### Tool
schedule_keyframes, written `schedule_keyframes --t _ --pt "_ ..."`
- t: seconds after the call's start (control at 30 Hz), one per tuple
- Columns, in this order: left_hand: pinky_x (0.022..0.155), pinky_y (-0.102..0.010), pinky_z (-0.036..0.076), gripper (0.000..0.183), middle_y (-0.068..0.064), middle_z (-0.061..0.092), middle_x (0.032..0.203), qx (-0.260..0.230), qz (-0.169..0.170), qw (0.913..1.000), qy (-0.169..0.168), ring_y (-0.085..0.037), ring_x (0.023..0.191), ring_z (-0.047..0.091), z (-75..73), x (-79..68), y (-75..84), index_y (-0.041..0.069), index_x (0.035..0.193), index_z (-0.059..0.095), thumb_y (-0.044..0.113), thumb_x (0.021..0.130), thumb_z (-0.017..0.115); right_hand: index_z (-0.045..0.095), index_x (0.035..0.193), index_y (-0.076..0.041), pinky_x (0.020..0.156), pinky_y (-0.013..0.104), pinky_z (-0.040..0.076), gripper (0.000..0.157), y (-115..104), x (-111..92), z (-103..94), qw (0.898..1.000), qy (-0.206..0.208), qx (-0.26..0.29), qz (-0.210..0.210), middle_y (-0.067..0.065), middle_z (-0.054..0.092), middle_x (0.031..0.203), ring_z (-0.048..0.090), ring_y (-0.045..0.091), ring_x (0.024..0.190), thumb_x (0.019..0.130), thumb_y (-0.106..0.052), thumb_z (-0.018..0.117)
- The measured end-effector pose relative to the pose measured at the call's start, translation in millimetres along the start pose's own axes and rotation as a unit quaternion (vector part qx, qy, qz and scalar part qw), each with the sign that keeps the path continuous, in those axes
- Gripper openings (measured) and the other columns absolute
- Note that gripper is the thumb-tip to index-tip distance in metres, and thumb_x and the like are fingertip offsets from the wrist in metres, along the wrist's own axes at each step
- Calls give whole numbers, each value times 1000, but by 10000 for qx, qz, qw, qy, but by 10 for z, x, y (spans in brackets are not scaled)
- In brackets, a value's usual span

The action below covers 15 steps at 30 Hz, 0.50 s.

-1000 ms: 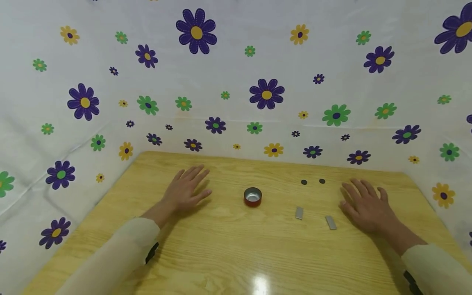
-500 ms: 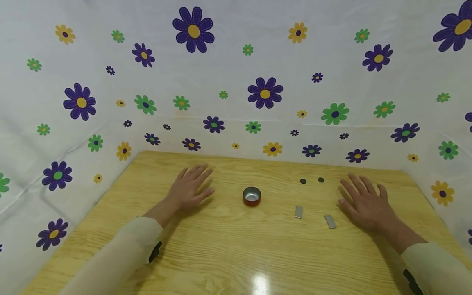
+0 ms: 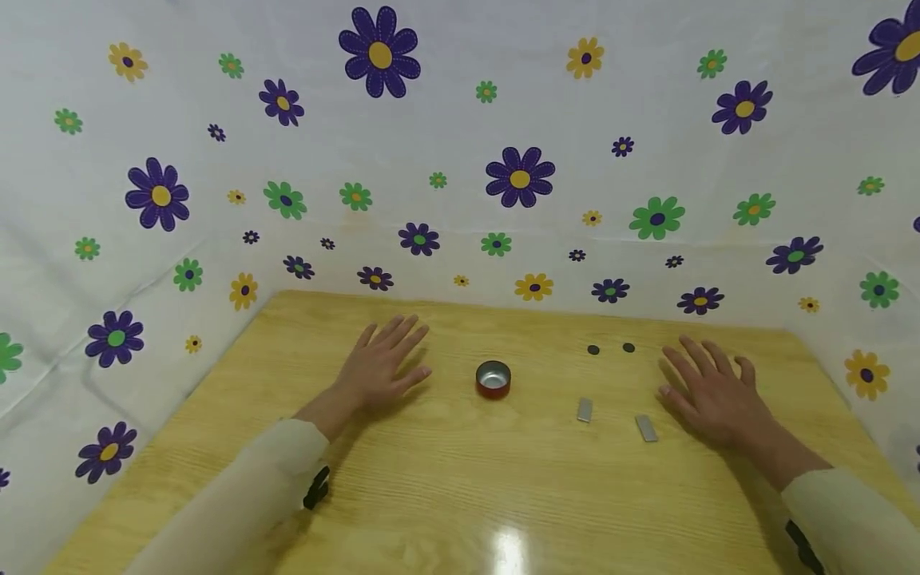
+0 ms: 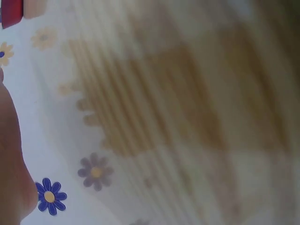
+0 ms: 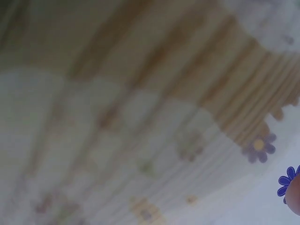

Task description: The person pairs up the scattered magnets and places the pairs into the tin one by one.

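In the head view a small round red bowl (image 3: 493, 380) with a silvery inside stands near the middle of the table. To its left my left hand (image 3: 381, 371) has its fingers spread, holding nothing. On the right side my right hand (image 3: 719, 395) is likewise spread, with nothing in it. Between the bowl and the right hand lie a grey rectangular piece (image 3: 585, 410) and a second grey rectangular piece (image 3: 646, 428). Farther back are a small dark disc (image 3: 593, 350) and another dark disc (image 3: 628, 347). At the left wrist view's corner a red edge (image 4: 11, 13) shows.
The wooden table (image 3: 460, 503) carries a bright light reflection at its front. A white flowered cloth (image 3: 446, 144) hangs behind it and along both sides. Both wrist views mostly show the glossy tabletop, blurred, with mirrored flowers.
My left hand has moved a little right, closer to the bowl. The right hand has stayed nearly still, and the bowl, discs and grey pieces lie where they were.
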<state>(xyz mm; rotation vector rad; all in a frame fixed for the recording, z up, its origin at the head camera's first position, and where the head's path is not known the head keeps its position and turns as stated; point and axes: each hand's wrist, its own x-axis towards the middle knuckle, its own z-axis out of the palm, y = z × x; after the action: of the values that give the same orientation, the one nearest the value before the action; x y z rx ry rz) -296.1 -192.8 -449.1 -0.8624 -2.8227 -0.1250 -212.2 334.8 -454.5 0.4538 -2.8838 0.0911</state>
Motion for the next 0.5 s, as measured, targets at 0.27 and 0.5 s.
schedule_keyframes --t 0.27,0.5 --pt "119 -61 15 72 -10 26 164 163 148 9995 -227 -34 152 22 -42 36 159 18 158 32 58 99 44 32 154 -11 96 74 19 63 -94 25 10 9988 -252 347 216 24 23 160 22 51 140 104 -49 40" --pt "120 -59 13 73 -8 22 166 260 231 9988 -350 -32 153 19 -50 95 187 19 159 28 60 99 41 29 155 -9 96 77 15 66 -82 65 -18 9950 -383 692 603 26 19 160 17 54 141 105 -52 34"
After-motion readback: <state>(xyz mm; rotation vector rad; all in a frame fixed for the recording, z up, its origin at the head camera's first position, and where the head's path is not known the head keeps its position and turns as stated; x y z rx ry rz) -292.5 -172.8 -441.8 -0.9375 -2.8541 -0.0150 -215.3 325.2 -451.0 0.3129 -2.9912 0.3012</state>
